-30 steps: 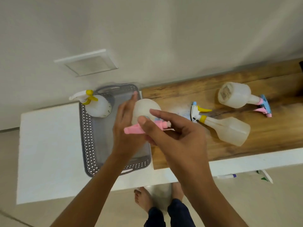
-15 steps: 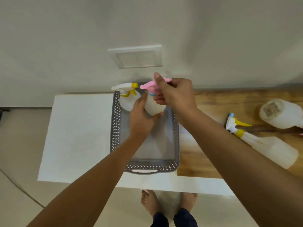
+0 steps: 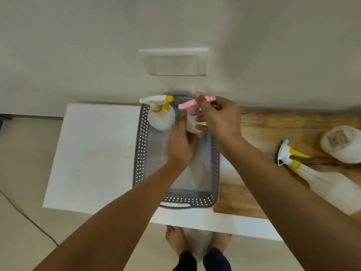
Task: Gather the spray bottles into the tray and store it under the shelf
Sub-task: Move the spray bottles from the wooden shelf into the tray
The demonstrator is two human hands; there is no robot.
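Both hands grip the pink-topped bottle upright at the tray's far end: left hand on its body, right hand on its sprayer.

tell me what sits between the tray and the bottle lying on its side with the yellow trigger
Only bare wood. In the head view the tray gives way to open wooden board up to the lying bottle. The right forearm crosses above that stretch.

Perforated plastic tray; grained wooden board.
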